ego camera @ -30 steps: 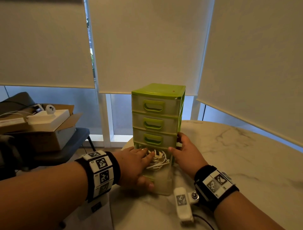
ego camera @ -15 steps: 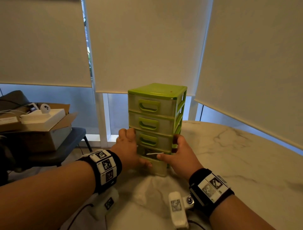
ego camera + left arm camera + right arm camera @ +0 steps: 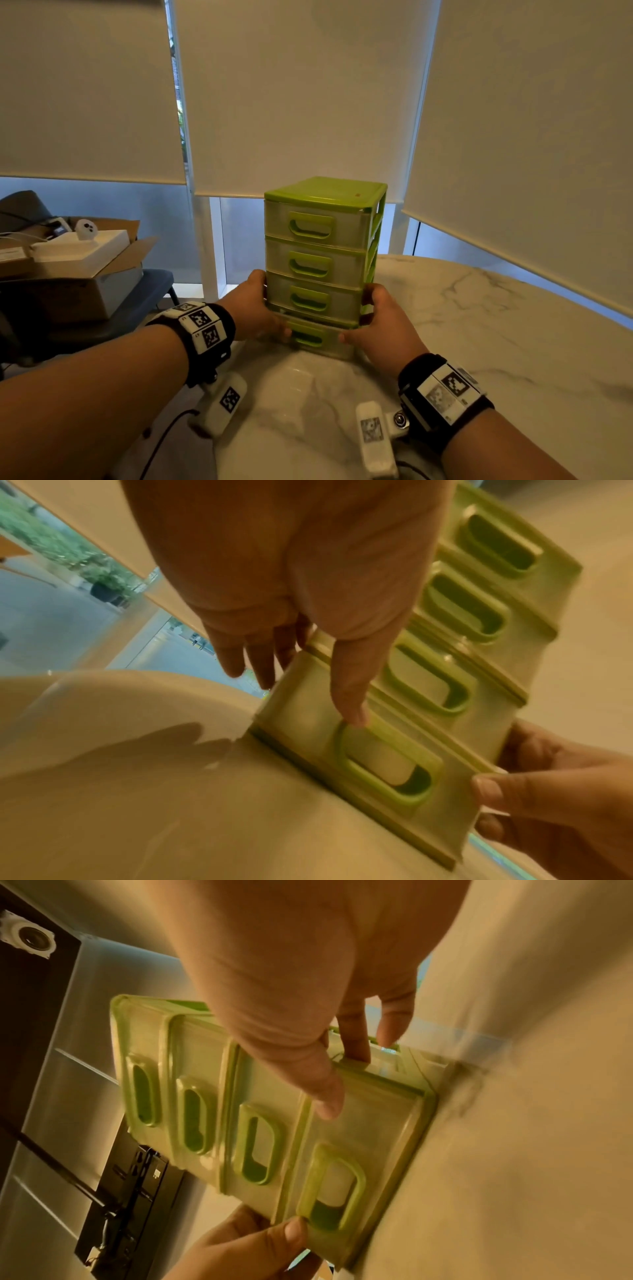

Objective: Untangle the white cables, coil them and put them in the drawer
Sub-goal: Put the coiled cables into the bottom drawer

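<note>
A green four-drawer unit point(image 3: 325, 240) stands on the marble table point(image 3: 479, 325). Its bottom drawer point(image 3: 318, 337) is pushed almost flush, sticking out only slightly. My left hand point(image 3: 263, 308) lies along the unit's left side with straight fingers, and its thumb point(image 3: 352, 707) presses the bottom drawer front point(image 3: 377, 764). My right hand point(image 3: 370, 318) lies along the right side, its thumb point(image 3: 325, 1099) on the same drawer front point(image 3: 359, 1137). No white cables show in any view; the drawer front hides what is inside.
Left of the table, a cardboard box point(image 3: 68, 274) with white items sits on a blue chair. Window blinds hang close behind the unit. The table's rounded edge runs just left of my left wrist. Bare marble stretches to the right.
The bottom drawer, pulled out a second ago with white cables and my left hand in it, has slid in. My left hand moved to the unit's left side; the cables went out of sight.
</note>
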The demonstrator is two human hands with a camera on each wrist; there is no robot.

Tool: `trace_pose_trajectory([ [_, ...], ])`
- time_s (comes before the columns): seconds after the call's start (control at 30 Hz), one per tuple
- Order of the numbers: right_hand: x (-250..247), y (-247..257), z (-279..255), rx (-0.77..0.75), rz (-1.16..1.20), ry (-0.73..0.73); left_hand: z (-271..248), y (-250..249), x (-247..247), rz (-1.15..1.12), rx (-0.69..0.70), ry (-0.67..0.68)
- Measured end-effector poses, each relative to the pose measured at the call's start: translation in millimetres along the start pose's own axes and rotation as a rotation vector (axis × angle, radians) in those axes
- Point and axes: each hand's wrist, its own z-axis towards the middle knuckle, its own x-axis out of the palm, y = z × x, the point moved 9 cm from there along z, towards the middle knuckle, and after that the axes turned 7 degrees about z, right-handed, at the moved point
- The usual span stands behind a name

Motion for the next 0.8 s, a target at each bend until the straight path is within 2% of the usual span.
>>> trace_pose_trajectory([
  [0.23,-5.7,7.6,-2.2,-0.026,-0.029,-0.038,6.8,2.6,1.2,-0.062,0.072,-0.034],
  [0.5,-5.6,5.1,-1.2,-0.021,-0.003,-0.004,11.0,6.5,5.4,-0.071,0.071,-0.013],
  [0.8,-15.1,-3.2,-2.1,0.007,0.162,-0.028,27.5,1.6,22.1,-0.133,0.103,0.129],
])
